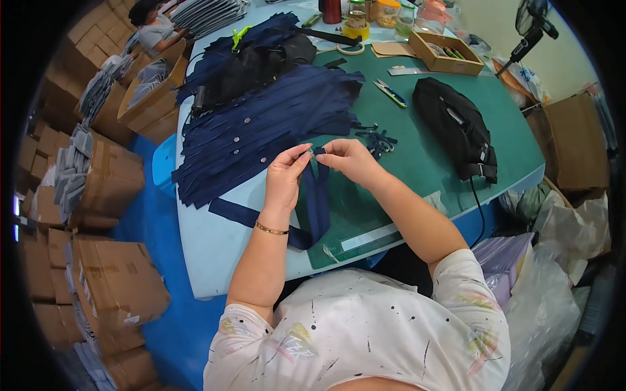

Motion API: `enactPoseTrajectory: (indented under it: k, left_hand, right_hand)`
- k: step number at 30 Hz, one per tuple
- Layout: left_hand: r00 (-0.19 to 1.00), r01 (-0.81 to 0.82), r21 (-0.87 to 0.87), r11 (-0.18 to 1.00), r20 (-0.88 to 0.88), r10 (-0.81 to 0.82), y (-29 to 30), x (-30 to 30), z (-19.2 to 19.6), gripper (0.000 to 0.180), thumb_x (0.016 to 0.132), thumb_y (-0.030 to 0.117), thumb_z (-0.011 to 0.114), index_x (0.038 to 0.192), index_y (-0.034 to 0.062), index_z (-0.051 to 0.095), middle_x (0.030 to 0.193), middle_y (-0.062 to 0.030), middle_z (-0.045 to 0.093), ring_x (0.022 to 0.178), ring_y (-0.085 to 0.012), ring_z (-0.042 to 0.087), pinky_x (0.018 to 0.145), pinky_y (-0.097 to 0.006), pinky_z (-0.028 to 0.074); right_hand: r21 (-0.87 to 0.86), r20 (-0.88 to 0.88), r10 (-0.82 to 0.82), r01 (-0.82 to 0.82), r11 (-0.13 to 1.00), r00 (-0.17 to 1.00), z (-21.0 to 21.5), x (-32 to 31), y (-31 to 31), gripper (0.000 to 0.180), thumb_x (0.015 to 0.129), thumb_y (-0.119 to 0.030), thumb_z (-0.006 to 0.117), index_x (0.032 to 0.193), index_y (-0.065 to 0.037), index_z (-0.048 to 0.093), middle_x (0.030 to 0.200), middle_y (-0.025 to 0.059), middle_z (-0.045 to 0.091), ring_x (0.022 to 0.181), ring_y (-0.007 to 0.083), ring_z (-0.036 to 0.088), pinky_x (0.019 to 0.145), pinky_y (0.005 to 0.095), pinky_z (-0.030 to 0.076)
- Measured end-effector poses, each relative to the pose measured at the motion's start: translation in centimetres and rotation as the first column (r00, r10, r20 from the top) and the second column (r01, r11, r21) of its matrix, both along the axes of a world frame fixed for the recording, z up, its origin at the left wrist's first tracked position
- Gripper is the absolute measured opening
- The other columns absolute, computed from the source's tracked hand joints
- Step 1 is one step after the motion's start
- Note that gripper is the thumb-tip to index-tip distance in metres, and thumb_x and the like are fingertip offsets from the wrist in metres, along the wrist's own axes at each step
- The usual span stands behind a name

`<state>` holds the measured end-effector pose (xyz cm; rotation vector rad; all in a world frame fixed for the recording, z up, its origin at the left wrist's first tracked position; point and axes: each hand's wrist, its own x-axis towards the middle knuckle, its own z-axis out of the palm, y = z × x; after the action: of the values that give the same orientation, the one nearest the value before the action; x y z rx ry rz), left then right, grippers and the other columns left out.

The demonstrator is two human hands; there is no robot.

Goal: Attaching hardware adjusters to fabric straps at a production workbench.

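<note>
In front of me, over the green cutting mat (365,221), both my hands meet with the fingertips pinched. My left hand (285,171) pinches a small silvery piece (311,152), too small to name. My right hand (352,161) grips the end of a navy fabric strap (318,208), which hangs down in a loop and runs left under my left wrist. A broad pile of navy straps (215,144) lies left of my hands, with several small silvery round pieces (237,139) on it. Just beyond my right hand sits a small heap of short dark tabs with metal bits (378,140).
Snips (391,94) lie farther off on the mat, near a black padded bag (453,127) with a cord. At the back are a wooden tray (450,55), jars (388,13) and a fan (531,26). Cardboard boxes (120,280) stand left; another person (156,36) is at far left.
</note>
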<state>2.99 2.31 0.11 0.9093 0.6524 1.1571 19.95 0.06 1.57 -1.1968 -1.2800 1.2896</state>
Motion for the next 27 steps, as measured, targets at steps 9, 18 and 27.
enactPoseTrajectory:
  k: [9,18,27]
  left_hand:
    - [0.984,0.018,0.098,0.995,-0.18,0.0,-0.1,-0.1,0.2,0.018,0.083,0.001,0.063,0.1,0.0014,0.066,0.091,-0.0021,0.063,0.082,-0.0071,0.055,0.077,-0.019,0.043]
    - [0.968,0.067,0.15,0.986,-0.248,-0.028,-0.3,-0.1,0.3,0.016,0.083,0.002,0.062,0.099,0.0012,0.067,0.088,-0.0007,0.062,0.079,-0.0061,0.054,0.073,-0.018,0.043]
    - [0.892,0.157,0.273,0.949,-0.451,-0.018,-0.3,-0.2,0.4,0.012,0.082,0.002,0.063,0.094,0.0016,0.068,0.083,0.0002,0.058,0.074,-0.0056,0.052,0.066,-0.018,0.042]
  right_hand:
    - [-0.03,-0.005,0.077,-0.078,0.997,0.997,-0.5,1.1,0.3,0.018,0.08,-0.016,0.069,0.081,0.001,0.064,0.068,-0.0008,0.059,0.06,0.0046,0.049,0.054,0.0203,0.039]
    - [-0.033,0.098,0.091,-0.088,0.996,0.991,-0.1,1.3,0.0,0.017,0.078,-0.015,0.069,0.081,0.001,0.065,0.068,-0.0006,0.059,0.061,0.0049,0.05,0.054,0.0209,0.039]
    - [-0.153,0.183,0.14,-0.112,0.982,0.973,0.1,2.1,0.1,0.017,0.078,-0.016,0.07,0.082,0.0,0.065,0.071,-0.0008,0.059,0.064,0.0051,0.05,0.055,0.0216,0.04]
